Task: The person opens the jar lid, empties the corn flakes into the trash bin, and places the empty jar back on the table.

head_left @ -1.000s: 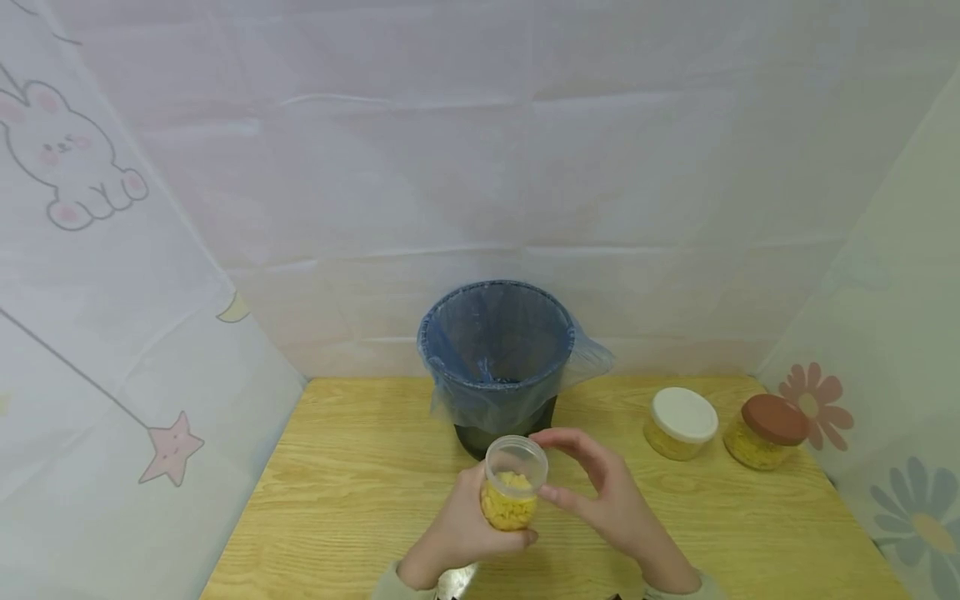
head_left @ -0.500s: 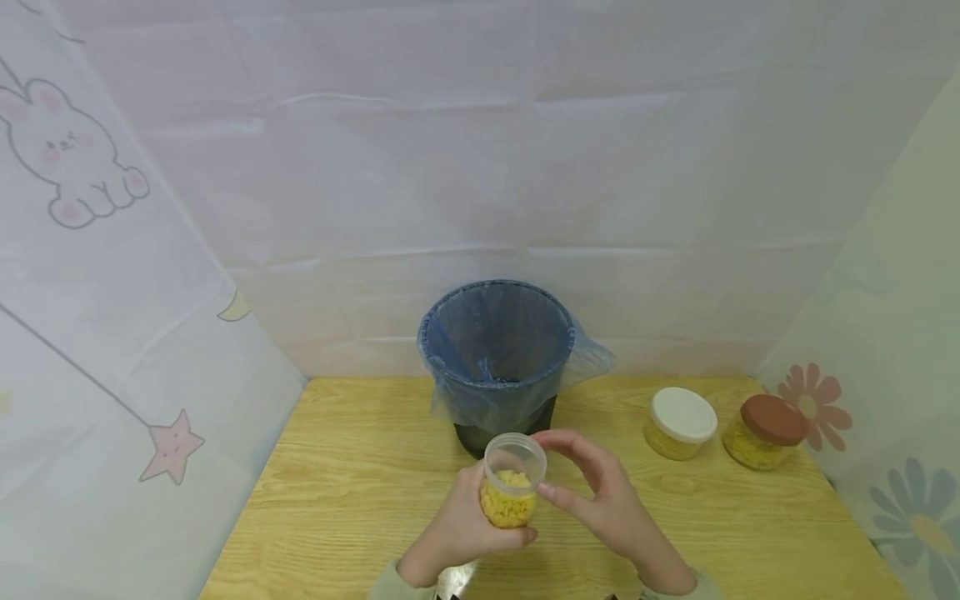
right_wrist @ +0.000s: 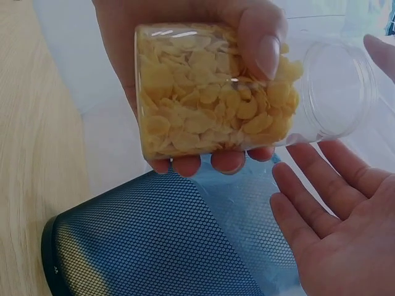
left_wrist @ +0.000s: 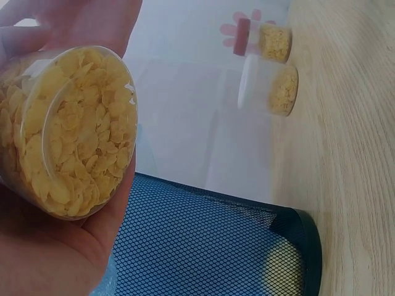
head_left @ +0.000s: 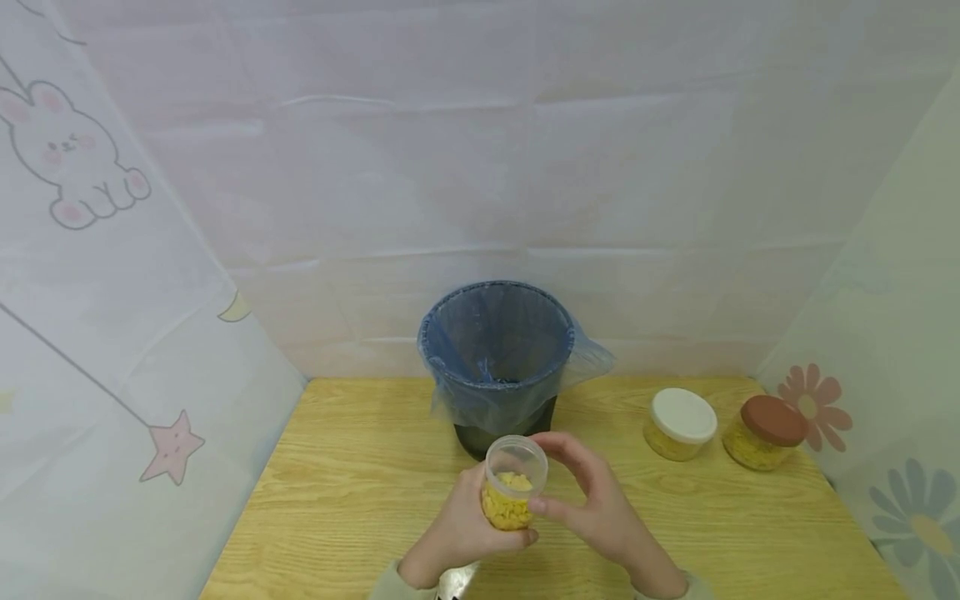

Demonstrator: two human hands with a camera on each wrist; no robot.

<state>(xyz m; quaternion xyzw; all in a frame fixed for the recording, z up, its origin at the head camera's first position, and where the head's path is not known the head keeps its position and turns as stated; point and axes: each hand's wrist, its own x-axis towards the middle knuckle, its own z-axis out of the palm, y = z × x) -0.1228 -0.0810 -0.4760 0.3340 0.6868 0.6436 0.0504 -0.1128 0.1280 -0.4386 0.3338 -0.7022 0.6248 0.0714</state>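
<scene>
A left hand (head_left: 465,523) grips an uncapped jar (head_left: 510,493) of yellow flakes (right_wrist: 210,98) above the tabletop (head_left: 352,475), midway between its side edges; the right hand (head_left: 597,504), fingers loosely extended, sits at the rim. A bag-lined mesh bin (head_left: 498,404) stands by the far edge, two lidded jars (head_left: 678,432) near the far right corner.

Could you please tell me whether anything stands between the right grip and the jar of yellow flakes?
Nothing visible does: the right grip is right by the jar, near its rim; the left grip holds it lower down.
</scene>
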